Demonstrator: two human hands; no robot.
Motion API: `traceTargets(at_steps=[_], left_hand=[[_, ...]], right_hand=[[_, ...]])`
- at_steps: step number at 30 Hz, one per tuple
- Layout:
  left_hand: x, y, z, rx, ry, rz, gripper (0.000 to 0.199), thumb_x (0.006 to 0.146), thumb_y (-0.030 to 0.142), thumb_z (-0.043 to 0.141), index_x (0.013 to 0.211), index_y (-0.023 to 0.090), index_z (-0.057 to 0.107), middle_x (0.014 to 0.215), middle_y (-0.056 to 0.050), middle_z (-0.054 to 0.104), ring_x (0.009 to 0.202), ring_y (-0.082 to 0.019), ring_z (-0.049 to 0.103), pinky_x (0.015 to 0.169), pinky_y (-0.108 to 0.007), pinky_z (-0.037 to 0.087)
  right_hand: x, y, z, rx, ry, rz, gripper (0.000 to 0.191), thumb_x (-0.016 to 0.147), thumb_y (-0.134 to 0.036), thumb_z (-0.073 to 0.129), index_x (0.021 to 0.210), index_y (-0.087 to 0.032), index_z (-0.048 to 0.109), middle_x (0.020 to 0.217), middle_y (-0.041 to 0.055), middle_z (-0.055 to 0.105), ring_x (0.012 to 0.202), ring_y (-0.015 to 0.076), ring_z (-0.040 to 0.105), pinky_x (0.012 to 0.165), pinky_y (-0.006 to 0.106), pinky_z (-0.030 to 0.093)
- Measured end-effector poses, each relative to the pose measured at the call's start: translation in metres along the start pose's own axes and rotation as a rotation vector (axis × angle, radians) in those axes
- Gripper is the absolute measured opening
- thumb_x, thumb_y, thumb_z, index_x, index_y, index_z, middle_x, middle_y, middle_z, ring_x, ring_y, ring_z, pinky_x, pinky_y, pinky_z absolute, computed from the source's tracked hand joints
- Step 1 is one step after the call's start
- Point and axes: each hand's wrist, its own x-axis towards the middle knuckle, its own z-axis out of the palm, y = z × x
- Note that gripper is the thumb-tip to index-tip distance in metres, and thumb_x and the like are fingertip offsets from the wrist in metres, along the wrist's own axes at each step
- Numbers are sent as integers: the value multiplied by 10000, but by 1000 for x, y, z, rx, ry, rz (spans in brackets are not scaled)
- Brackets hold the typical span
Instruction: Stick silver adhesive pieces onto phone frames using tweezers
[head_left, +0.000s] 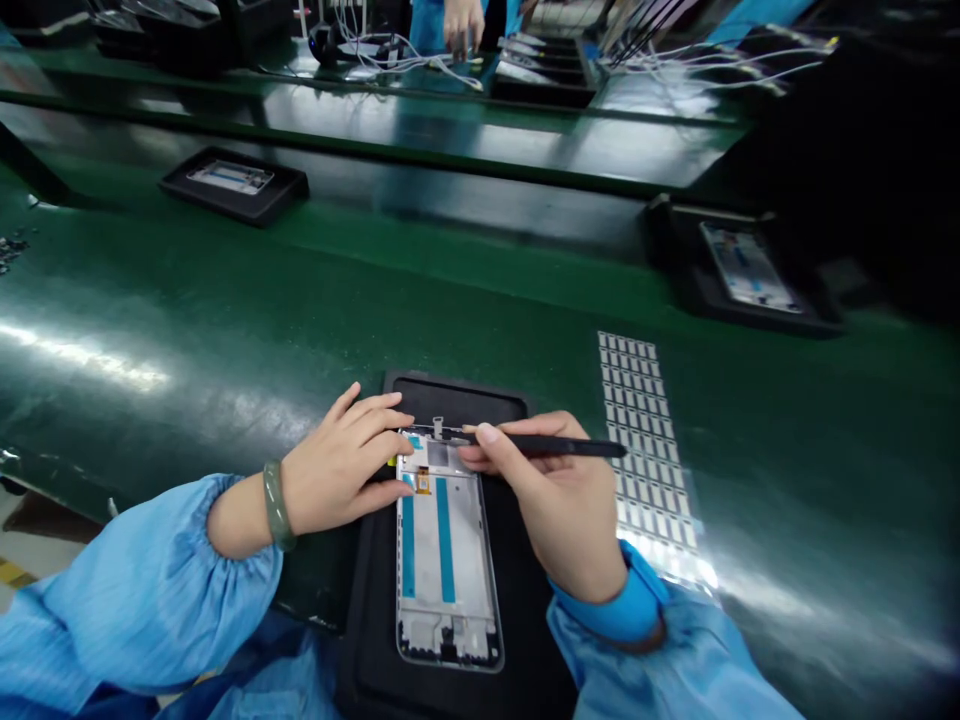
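A phone mid-frame (466,540) with two blue strips and an orange flex piece (424,482) lies in a black foam tray (375,600). At its upper left edge is my left hand (341,455), fingers spread, their tips touching the frame's rim. My right hand (559,485) grips black tweezers (570,446) between thumb and fingers, held nearly level over the frame's top. Close to the tweezers' tip, a small metal piece (438,426) stands at the top edge; whether the tips pinch it I cannot tell.
Right of the tray lies a sheet of small stickers (645,430) in rows. Farther off, two black trays (277,197) (675,270) hold similar frames. Across the bench, a co-worker's hand (463,25) is near white cables (375,50) and stacked black trays (544,85).
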Motion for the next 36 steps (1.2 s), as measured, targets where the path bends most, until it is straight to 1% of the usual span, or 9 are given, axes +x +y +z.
traceTargets(at_steps=[5, 12, 20, 24, 36], left_hand=[[2, 3, 2, -3, 8, -15, 195, 880, 324, 538, 1015, 183, 549, 1220, -84, 551, 1317, -254, 339, 1095, -540, 210], [1, 2, 5, -11, 32, 10, 210, 877, 327, 549, 1022, 176, 535, 1213, -99, 547, 1309, -274, 346, 1073, -557, 255], [0, 1, 6, -7, 35, 17, 225, 877, 319, 550, 1042, 167, 527, 1222, -112, 533, 1313, -281, 338, 1069, -551, 283], [1, 3, 6, 10, 40, 14, 225, 876, 312, 556, 1039, 160, 531, 1222, -112, 538, 1314, -284, 340, 1071, -557, 276], [1, 6, 5, 22, 28, -15, 206, 879, 295, 551, 1038, 164, 530, 1255, -118, 521, 1327, -290, 323, 1068, -576, 268]], right_hand=[[1, 1, 3, -54, -85, 50, 294, 698, -344, 757, 762, -175, 525, 602, 3, 656, 573, 206, 694, 548, 293, 608], [0, 5, 2, -115, -117, 27, 263, 717, -341, 742, 752, -183, 534, 644, 16, 657, 606, 204, 699, 573, 288, 603], [0, 11, 1, -143, -128, -3, 237, 732, -338, 728, 753, -198, 539, 672, 12, 645, 617, 202, 697, 581, 306, 599], [1, 12, 1, -146, -129, -5, 237, 734, -343, 725, 749, -204, 534, 682, 15, 644, 624, 206, 696, 587, 324, 600], [0, 9, 1, -186, -120, -22, 233, 732, -350, 724, 729, -195, 550, 677, 21, 637, 628, 208, 693, 581, 319, 587]])
